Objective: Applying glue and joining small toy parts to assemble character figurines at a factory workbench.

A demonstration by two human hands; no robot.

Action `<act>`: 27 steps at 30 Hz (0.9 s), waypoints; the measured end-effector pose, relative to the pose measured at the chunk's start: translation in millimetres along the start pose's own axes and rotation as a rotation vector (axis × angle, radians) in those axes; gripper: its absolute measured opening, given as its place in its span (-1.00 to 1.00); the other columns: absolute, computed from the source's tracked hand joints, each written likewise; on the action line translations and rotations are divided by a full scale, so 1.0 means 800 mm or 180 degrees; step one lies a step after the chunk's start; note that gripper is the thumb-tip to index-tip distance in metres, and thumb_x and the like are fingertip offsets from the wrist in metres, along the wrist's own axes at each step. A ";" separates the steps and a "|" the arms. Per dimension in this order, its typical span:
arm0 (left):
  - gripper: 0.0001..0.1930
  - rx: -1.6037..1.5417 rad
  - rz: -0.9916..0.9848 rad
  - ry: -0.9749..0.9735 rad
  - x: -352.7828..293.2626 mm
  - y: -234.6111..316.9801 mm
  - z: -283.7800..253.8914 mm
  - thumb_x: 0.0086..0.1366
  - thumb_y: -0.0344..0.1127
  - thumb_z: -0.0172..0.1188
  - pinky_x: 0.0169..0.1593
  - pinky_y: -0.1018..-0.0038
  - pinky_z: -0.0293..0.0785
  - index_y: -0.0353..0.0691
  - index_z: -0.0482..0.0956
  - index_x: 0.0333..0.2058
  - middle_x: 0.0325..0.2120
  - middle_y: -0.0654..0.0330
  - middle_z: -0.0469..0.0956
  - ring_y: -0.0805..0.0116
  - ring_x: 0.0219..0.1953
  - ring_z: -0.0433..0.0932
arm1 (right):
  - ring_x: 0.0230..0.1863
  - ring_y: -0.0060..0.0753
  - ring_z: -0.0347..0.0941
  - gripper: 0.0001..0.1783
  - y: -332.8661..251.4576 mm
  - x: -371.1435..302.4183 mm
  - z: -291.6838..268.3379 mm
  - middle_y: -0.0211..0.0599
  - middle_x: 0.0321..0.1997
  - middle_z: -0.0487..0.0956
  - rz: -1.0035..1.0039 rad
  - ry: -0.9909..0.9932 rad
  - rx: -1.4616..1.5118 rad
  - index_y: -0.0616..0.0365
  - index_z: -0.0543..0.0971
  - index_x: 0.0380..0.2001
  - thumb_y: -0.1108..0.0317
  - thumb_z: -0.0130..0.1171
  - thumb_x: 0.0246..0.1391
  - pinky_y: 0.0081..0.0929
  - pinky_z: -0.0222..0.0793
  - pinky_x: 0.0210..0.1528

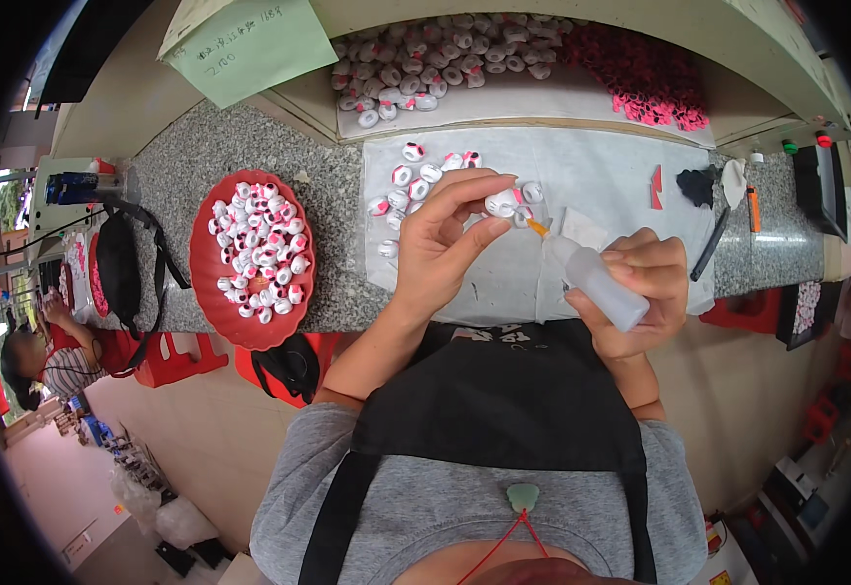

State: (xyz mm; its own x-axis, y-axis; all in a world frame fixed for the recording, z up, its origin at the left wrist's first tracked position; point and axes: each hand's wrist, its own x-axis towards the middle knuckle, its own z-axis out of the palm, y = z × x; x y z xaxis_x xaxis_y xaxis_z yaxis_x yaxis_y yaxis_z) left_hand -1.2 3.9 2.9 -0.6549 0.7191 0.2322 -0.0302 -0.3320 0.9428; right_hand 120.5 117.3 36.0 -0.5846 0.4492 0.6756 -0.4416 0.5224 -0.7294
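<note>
Between the thumb and fingers of my left hand point(450, 234) is a small white and pink plastic piece point(502, 203). My right hand point(643, 283) grips a translucent white squeeze bottle point(603, 285), tilted so that its orange nozzle point(536, 227) points at the piece. The nozzle tip is at or very near the piece; whether they touch I cannot tell. Several similar white and pink pieces point(402, 176) lie on the white sheet point(489, 283) around my left hand, a few of them just behind the held one.
A red scalloped tray point(202, 263) heaped with such pieces stands on the left. On the shelf at the back are piles of white pieces point(450, 54) and small pink parts point(640, 58). An orange tool point(754, 210) and a dark stick point(709, 244) lie at right. A person point(64, 361) sits far left.
</note>
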 end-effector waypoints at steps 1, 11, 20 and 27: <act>-0.67 0.0009 0.0024 -0.0032 0.001 0.000 0.000 -0.07 -0.61 0.05 -0.14 0.59 0.19 -0.37 0.35 -0.23 -0.25 0.13 0.30 0.42 -0.17 0.28 | -0.56 -0.49 0.31 -0.55 0.001 0.002 -0.001 -0.23 -0.46 0.31 -0.0089 0.0082 -0.0009 0.19 0.36 -0.49 0.58 0.32 -0.60 -0.66 0.22 -0.56; -0.64 -0.0412 0.0189 0.0877 0.009 0.005 -0.038 -0.03 -0.63 -0.01 -0.13 0.58 0.22 -0.41 0.28 -0.18 -0.25 0.05 0.36 0.41 -0.21 0.34 | -0.35 -0.42 0.34 -0.72 0.091 0.020 -0.051 -0.29 -0.41 0.31 0.1668 -0.0047 0.0411 0.24 0.26 -0.41 0.66 0.00 -0.30 -0.54 0.36 -0.38; -0.64 -0.0427 0.0022 0.0820 0.005 0.009 -0.022 -0.03 -0.61 0.03 -0.15 0.60 0.24 -0.41 0.28 -0.18 -0.25 0.07 0.36 0.42 -0.20 0.34 | -0.46 -0.20 0.37 -0.73 0.284 0.102 -0.107 -0.14 -0.50 0.43 0.0895 -0.1021 -0.3769 0.22 0.40 -0.34 0.41 0.05 -0.22 -0.39 0.30 -0.46; -0.65 -0.0435 -0.0226 0.0845 0.002 0.006 -0.026 -0.02 -0.60 0.02 -0.19 0.64 0.26 -0.40 0.29 -0.18 -0.29 0.13 0.38 0.47 -0.24 0.36 | -0.52 -0.09 0.34 -0.79 0.240 0.098 -0.086 -0.04 -0.52 0.42 0.0381 -0.0636 -0.3107 0.24 0.43 -0.47 0.36 0.09 -0.24 -0.36 0.26 -0.47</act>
State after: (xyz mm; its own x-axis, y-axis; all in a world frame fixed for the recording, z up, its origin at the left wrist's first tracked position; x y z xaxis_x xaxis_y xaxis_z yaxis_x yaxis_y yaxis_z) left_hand -18.1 -9.1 3.2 -0.8214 0.5648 0.0792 -0.1725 -0.3784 0.9094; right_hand 36.7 303.2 -43.8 -0.7318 0.4546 0.5077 0.3270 0.8879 -0.3237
